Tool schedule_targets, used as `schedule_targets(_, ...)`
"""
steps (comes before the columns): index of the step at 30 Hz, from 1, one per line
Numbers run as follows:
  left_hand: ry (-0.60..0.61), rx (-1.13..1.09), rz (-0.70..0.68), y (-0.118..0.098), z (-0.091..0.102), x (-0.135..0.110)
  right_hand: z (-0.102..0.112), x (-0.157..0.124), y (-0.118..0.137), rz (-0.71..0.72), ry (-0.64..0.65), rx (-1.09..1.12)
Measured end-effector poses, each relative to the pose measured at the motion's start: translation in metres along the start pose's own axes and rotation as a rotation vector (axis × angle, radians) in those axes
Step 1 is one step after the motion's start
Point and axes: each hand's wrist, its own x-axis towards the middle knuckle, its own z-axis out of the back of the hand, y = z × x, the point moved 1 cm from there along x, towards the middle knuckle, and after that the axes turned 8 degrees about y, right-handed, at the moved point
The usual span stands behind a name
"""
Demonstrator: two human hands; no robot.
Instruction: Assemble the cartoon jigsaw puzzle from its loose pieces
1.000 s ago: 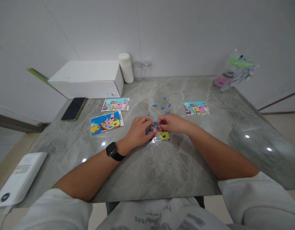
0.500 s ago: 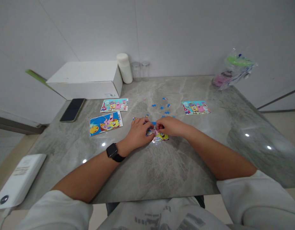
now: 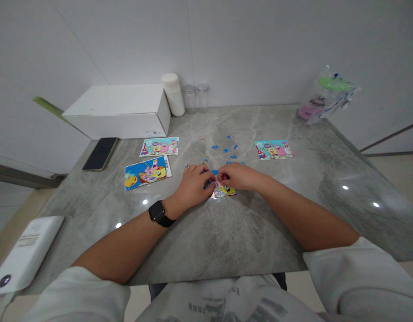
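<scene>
A small, partly assembled jigsaw puzzle [image 3: 224,191] with a yellow cartoon figure and blue upper edge lies on the marble-look table between my hands. My left hand [image 3: 193,184], a black watch on its wrist, rests over the puzzle's left side with fingers bent and thumb apart from the index finger. Over the upper right part, the fingers of my right hand [image 3: 236,176] are pinched together. Whatever is between those fingertips is too small and hidden to name. Several loose blue jigsaw pieces [image 3: 226,150] lie beyond my hands, and a few more pieces [image 3: 205,161] sit near my left fingers.
Two printed picture cards [image 3: 159,146] [image 3: 148,173] lie to the left, another card [image 3: 274,150] to the right. Farther left are a phone [image 3: 100,154] and a white box [image 3: 115,112]. A white bottle [image 3: 174,95], clear jars [image 3: 190,99] and a bagged cup [image 3: 312,109] stand along the back.
Both hands stay in nearly the same place over the puzzle, with only slight finger movement. The whole view has shifted very slightly.
</scene>
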Motion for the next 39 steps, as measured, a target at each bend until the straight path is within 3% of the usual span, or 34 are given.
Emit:
schedule_targets(20, 0.025, -0.030, 0.032, -0.003, -0.002, 0.001, -0.001, 0.001, 0.000, -0.002, 0.011, -0.001)
schedule_targets(29, -0.189, -0.145, 0.094, 0.028, 0.017, 0.002, 0.005, -0.005, 0.006, -0.026, 0.019, -0.026)
schedule_targets(33, -0.152, -0.152, 0.059, 0.037, 0.019, 0.003, 0.006, -0.006, 0.006, -0.018, 0.015, -0.032)
schedule_targets(39, -0.028, -0.093, -0.028, 0.031, 0.012, 0.003, 0.000, -0.002, -0.001, 0.019, -0.012, -0.020)
